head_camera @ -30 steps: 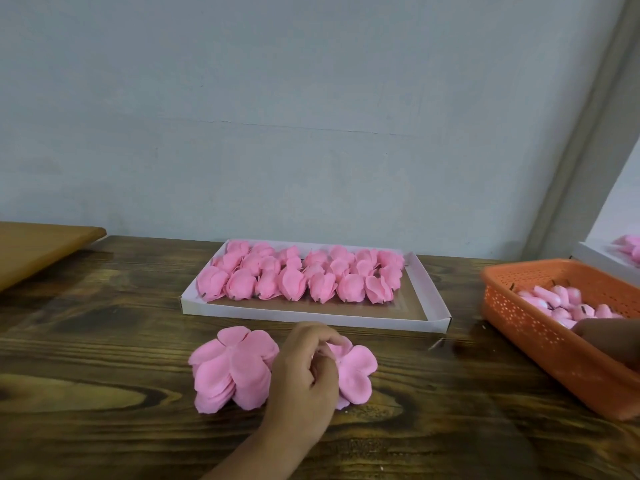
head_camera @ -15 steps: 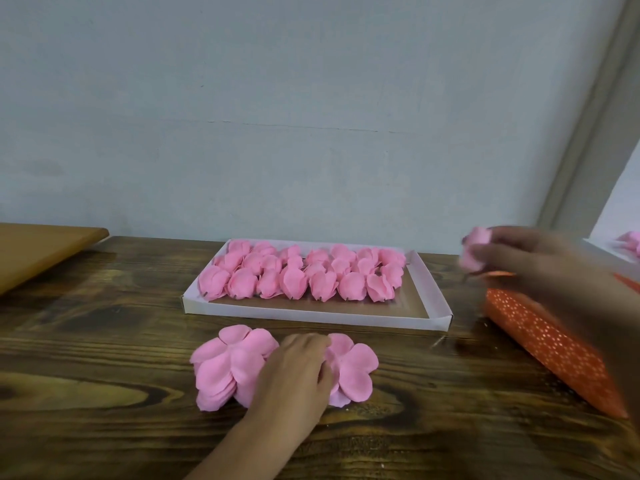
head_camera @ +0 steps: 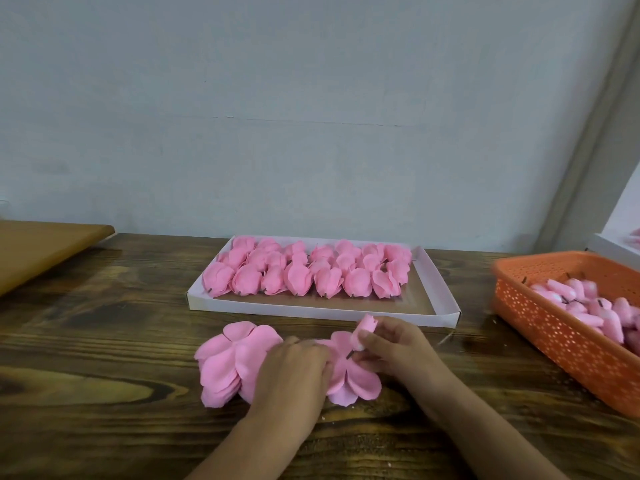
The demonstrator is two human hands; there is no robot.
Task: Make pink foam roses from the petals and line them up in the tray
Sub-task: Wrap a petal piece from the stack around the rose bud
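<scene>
- Left hand (head_camera: 294,372): palm down on the wooden table (head_camera: 104,375), between two heaps of loose petals; fingers lie flat across the edge of the right-hand heap; nothing is gripped.
- Right hand (head_camera: 394,348): just beside the left hand, thumb and fingertips pinching a small pink bud (head_camera: 365,325) on a short dark stem; bud held tilted above the right-hand heap.
- Petal heap, left (head_camera: 228,362): broad pink foam petals stacked in a fan, lying on the table to the left of the left hand; partly covered by that hand.
- Petal heap, right (head_camera: 356,379): smaller spread of pink petals under and between the two hands.
- Tray (head_camera: 311,308): shallow white cardboard tray with a brown floor, set beyond the hands, near the wall (head_camera: 311,98); the front strip of the floor is bare.
- Finished roses (head_camera: 308,271): pink, lined up in rows across the back part of the tray, touching one another; exact count cannot be told.
- Orange basket (head_camera: 540,327): perforated plastic, at the right edge of the table, well apart from the tray; holds a pile of pink buds (head_camera: 588,306) with dark stems.
- Brown board (head_camera: 41,244): flat, at the far left.
</scene>
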